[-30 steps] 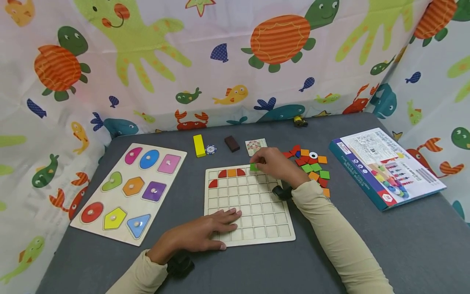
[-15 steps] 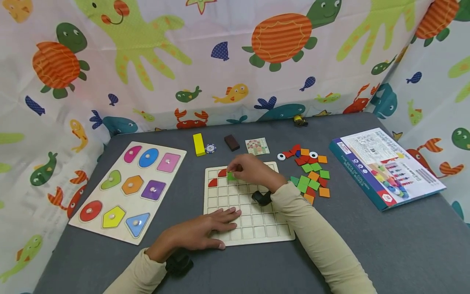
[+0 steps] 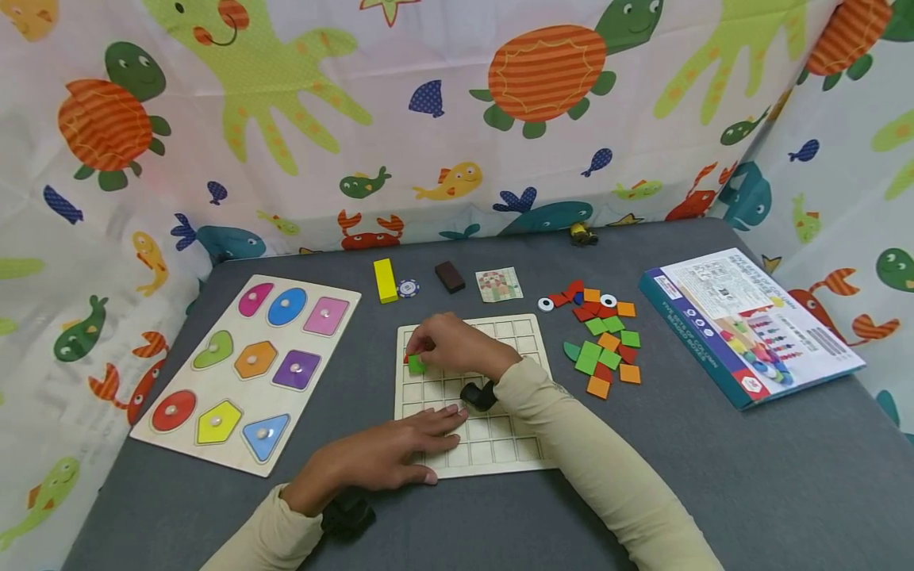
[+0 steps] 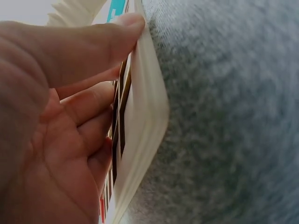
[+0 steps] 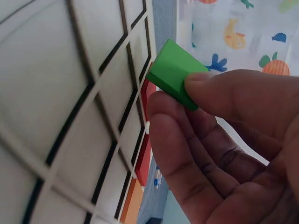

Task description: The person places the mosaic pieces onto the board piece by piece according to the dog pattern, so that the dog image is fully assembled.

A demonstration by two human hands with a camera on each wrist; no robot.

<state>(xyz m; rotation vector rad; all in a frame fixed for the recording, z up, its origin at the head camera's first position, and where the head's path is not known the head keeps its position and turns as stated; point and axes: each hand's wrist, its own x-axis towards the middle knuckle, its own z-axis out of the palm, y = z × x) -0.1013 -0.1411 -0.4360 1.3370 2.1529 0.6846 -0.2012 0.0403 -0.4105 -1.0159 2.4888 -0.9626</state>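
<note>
A shape puzzle (image 3: 250,369) lies left on the grey bench (image 3: 750,476); a boxed game (image 3: 750,325) lies right, a yellow block (image 3: 385,280) far.

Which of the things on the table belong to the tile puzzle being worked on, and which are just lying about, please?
In use: green tile pinched by right hand; grid board under left hand; loose tiles; pattern card.

Lying about: shape puzzle; yellow block; brown block; box.
</note>
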